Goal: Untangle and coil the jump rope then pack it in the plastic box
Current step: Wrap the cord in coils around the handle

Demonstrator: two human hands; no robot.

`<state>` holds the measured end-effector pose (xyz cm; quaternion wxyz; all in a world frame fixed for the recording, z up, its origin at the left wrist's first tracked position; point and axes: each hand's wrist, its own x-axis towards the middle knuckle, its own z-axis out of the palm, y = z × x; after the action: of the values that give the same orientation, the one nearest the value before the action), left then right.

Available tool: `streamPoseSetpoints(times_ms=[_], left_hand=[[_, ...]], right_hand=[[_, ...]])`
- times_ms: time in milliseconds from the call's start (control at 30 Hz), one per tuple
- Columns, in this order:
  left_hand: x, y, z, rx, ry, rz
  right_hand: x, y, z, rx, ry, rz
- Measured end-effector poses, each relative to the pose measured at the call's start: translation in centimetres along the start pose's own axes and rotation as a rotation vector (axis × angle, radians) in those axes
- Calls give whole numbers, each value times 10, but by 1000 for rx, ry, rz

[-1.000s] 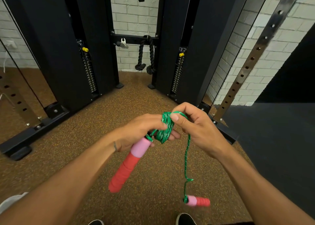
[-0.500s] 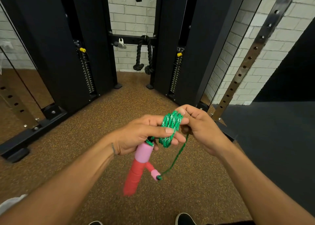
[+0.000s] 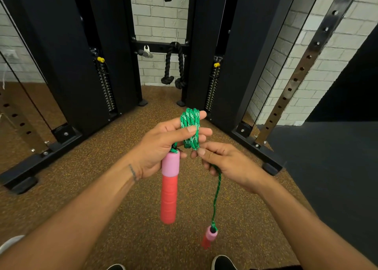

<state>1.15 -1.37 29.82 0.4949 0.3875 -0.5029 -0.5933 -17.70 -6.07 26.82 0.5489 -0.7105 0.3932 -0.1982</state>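
Observation:
The green jump rope coil (image 3: 190,127) is wound in several turns around the fingers of my left hand (image 3: 161,147), thumb pressed on it. One pink and red handle (image 3: 169,188) hangs straight down from that hand. My right hand (image 3: 227,165) sits just below the coil and pinches the loose rope strand (image 3: 216,196). That strand drops to the second pink and red handle (image 3: 209,237), which dangles above the floor. No plastic box is in view.
Black cable machine columns (image 3: 67,55) with weight stacks stand ahead, a black triceps rope (image 3: 173,67) hanging between them. A perforated steel upright (image 3: 302,65) leans at the right. Brown speckled rubber floor (image 3: 122,188) lies underfoot, a dark mat (image 3: 337,167) right, my shoes (image 3: 224,262) below.
My right hand dropped from the top of the coil to just under it. The dangling handle swung from near my left hand to lower right. The coil rose slightly.

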Motion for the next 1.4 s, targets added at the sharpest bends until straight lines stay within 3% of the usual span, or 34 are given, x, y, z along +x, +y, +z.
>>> streamPoseSetpoints(times_ms=[167, 367, 733, 967, 1133, 1400], left_hand=[[5, -5, 1, -19, 102, 1], [9, -10, -6, 283, 129, 5], [4, -13, 2, 486, -35, -152], [-3, -6, 7, 561, -243, -171], [-3, -6, 7, 468, -309, -202], [-3, -9, 6, 366, -265, -189]], right_hand=[[-6, -7, 6, -101, -110, -31], [-17, -19, 7, -71, -124, -127], [-22, -27, -11, 69, 90, -311], [-16, -23, -15, 81, 227, -350], [-12, -19, -16, 124, 248, -326], [-6, -9, -19, 56, 237, -201]])
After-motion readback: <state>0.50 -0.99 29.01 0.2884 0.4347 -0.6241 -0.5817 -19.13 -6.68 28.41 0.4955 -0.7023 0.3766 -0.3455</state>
